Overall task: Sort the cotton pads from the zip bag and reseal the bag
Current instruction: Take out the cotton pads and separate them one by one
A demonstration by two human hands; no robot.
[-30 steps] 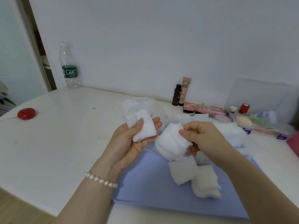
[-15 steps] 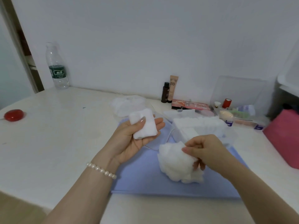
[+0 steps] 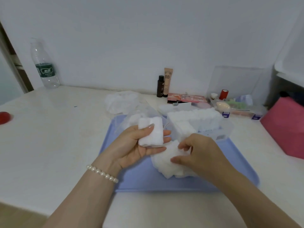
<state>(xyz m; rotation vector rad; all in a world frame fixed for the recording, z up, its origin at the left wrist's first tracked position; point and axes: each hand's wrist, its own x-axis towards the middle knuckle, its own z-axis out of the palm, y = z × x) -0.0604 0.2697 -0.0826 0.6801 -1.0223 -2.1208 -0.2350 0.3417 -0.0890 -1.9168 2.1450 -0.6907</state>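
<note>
- The right hand (image 3: 199, 153) rests on a loose heap of cotton pads (image 3: 169, 165) at the near middle of the blue tray (image 3: 131, 181), its fingers curled and pinching pads at the heap's top.
- To do this step well, I would lift only a few pads at once and square their edges before adding them to the stack.
- Just left and slightly farther, the left hand (image 3: 139, 145) lies palm up, thumb pressing a neat stack of pads (image 3: 152, 131) against its fingers.
- Behind the hands, a clear box (image 3: 225, 130) holds rows of sorted pads.
- The zip bag (image 3: 121, 102) lies crumpled on the table beyond the tray's far left corner; whether it is sealed I cannot tell.
</note>
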